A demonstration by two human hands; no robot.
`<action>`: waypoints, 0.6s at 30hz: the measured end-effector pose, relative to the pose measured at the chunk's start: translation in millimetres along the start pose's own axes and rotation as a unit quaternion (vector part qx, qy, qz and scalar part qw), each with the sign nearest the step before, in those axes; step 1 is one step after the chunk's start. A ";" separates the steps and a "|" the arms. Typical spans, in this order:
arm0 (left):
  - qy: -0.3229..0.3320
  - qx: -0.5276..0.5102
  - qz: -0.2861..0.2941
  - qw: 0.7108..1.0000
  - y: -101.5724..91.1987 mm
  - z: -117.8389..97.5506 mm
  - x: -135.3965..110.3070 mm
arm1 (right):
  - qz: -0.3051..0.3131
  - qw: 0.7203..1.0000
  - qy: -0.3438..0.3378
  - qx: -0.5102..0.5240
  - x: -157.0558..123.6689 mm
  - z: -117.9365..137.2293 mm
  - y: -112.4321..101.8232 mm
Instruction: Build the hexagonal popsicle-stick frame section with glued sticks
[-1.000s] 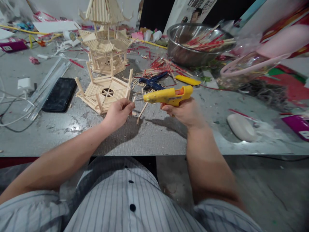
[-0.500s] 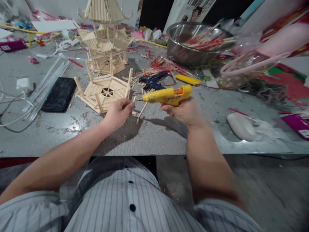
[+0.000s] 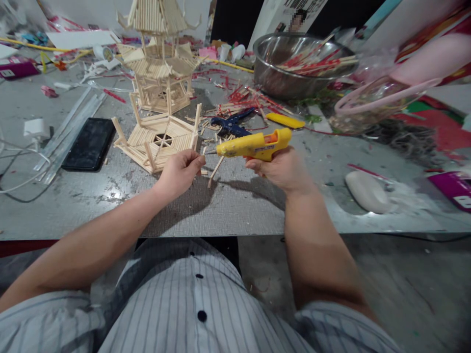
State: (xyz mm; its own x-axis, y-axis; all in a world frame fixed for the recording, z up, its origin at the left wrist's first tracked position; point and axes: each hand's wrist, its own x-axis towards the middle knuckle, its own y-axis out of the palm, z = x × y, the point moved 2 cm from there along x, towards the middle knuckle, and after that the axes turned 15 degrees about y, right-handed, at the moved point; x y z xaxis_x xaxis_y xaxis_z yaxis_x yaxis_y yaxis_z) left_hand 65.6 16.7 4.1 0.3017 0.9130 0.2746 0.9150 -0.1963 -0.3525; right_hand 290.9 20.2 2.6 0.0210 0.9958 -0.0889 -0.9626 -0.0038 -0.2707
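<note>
My right hand (image 3: 281, 169) grips a yellow glue gun (image 3: 253, 145), its nozzle pointing left. My left hand (image 3: 180, 170) pinches a small wooden stick (image 3: 202, 151) right at the nozzle tip. Just beyond the left hand lies a flat hexagonal platform of sticks (image 3: 159, 139) with upright posts. Behind it stands a tall stick pagoda model (image 3: 159, 59). Both hands hover a little above the grey table (image 3: 235, 206).
A black phone (image 3: 89, 143) and white cables lie at the left. Blue pliers (image 3: 231, 125), a yellow tool (image 3: 285, 120) and loose sticks litter the middle. A steel bowl of sticks (image 3: 294, 61), a pink-rimmed basin (image 3: 371, 105) and a white oval object (image 3: 368, 192) sit at the right.
The glue gun's nozzle has edged slightly left, closer to the stick in my left hand. Otherwise the hands hold their places.
</note>
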 end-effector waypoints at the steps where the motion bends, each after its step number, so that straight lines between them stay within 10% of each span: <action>1: -0.001 0.000 -0.001 1.000 0.0 0.1 0.0 | 0.000 1.000 0.002 -0.001 0.0 0.2 -0.1; 18: 0.011 0.007 0.004 1.000 -0.4 -0.4 -0.5 | -0.009 1.000 0.001 -0.025 2.9 -2.0 -2.1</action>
State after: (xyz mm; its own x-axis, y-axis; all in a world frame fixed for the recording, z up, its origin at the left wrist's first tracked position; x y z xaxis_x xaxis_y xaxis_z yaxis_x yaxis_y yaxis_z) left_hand 65.2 16.2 4.5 0.3140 0.9038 0.2908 0.9090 -0.1977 -0.3669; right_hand 293.5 22.9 1.0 0.0380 0.9956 -0.0855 -0.9471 0.0086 -0.3207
